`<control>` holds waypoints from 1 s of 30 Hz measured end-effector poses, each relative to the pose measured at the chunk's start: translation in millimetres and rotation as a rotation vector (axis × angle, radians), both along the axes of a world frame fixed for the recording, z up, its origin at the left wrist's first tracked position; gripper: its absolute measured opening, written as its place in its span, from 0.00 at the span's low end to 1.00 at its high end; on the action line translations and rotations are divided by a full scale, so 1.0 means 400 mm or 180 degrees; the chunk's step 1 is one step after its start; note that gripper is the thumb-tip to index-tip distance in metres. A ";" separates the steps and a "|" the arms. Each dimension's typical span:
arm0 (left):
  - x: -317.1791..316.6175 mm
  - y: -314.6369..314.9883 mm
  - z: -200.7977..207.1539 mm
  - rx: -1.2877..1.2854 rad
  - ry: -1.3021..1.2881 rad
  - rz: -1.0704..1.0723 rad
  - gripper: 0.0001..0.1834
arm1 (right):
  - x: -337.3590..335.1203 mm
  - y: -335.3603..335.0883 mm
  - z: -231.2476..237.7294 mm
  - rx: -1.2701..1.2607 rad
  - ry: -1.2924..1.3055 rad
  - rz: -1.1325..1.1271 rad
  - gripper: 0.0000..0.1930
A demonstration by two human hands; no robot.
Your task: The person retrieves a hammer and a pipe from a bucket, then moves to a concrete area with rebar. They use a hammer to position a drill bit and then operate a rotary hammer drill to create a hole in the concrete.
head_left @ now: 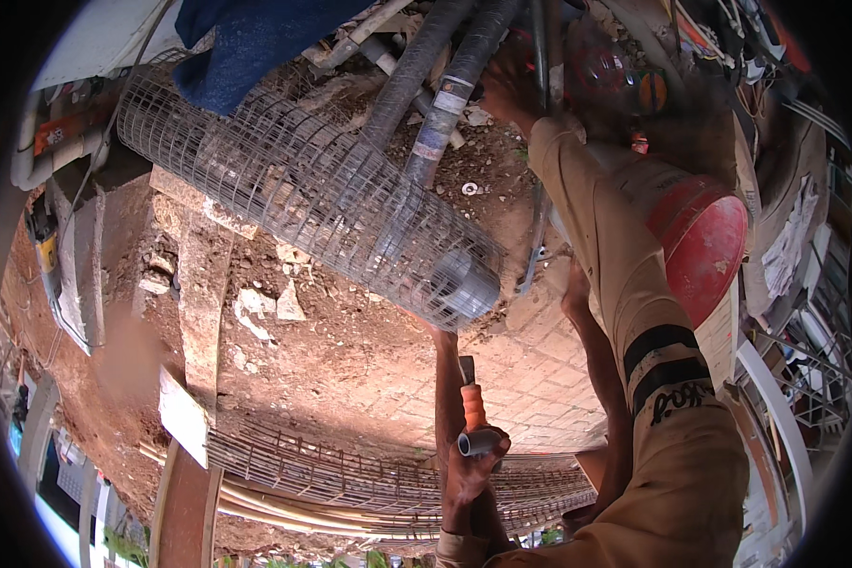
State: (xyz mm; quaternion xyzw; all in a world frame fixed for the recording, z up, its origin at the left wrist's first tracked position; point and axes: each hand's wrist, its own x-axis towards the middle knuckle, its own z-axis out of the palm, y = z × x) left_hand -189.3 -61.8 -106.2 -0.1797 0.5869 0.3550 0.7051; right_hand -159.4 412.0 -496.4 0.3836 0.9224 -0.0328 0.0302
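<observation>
Hands visible: 2 | Left hand (473, 470): low in view, curled into a closed grip | Right arm (634, 275): sleeved, extended far forward | Right hand (509, 90): upper centre, shadowed, degree of closure indistinct

Bright centre, murky upper right, dark fisheye rim.
Strong light falls on the paved ground (530, 379); the orange-handled tool (473, 407) shows fairly sharp, while the right hand (509, 93) sits in dim, soft shade. Straight edges bow, a brown blur smears the left, and the lower-left border washes out bluish white.
</observation>
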 end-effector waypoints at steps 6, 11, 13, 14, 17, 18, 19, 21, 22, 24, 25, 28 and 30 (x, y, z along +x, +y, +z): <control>-0.027 -0.032 -0.006 -0.0001 0.0143 -0.0049 0.17 | -0.032 -0.005 0.031 -0.0320 -0.0794 0.0478 0.24; -0.027 -0.044 -0.005 0.0185 0.0127 -0.0122 0.14 | 0.090 -0.051 0.078 -0.0254 -0.0949 0.0823 0.24; -0.034 -0.047 -0.002 0.0077 -0.0036 -0.0053 0.13 | 0.109 -0.053 0.124 -0.0690 -0.0620 0.1449 0.22; -0.037 -0.050 0.007 0.0005 -0.0111 -0.0019 0.13 | 0.111 -0.068 0.153 -0.0927 -0.0445 0.1763 0.21; -0.048 -0.024 0.032 -0.0099 -0.0036 -0.0164 0.11 | 0.097 -0.119 0.275 -0.1451 0.0246 0.1655 0.19; -0.049 -0.016 0.040 -0.0070 0.0000 -0.0180 0.11 | 0.090 -0.129 0.321 -0.1507 0.0384 0.1462 0.19; -0.050 -0.009 0.049 -0.0041 0.0034 -0.0207 0.12 | 0.083 -0.137 0.368 -0.1560 0.0527 0.1257 0.19; -0.062 -0.021 0.071 -0.0035 -0.0125 -0.0212 0.13 | 0.063 -0.169 0.498 -0.1784 0.0873 0.0879 0.19; -0.065 -0.025 0.079 0.0091 -0.0017 -0.0271 0.13 | 0.073 -0.199 0.550 -0.2094 0.1141 0.0461 0.19; -0.069 -0.025 0.115 0.0289 0.0209 -0.0360 0.13 | 0.099 -0.275 0.645 -0.2732 0.1718 -0.0378 0.19; -0.078 -0.019 0.138 0.0140 0.0230 -0.0475 0.12 | 0.121 -0.315 0.698 -0.3782 0.2244 -0.0922 0.17; -0.098 -0.054 0.177 0.0535 0.0634 -0.0820 0.10 | 0.199 -0.433 0.875 -0.5911 0.3677 -0.2071 0.13; -0.124 -0.053 0.217 0.0415 0.0588 -0.1063 0.08 | 0.297 -0.544 0.930 -0.5939 0.4325 -0.1873 0.09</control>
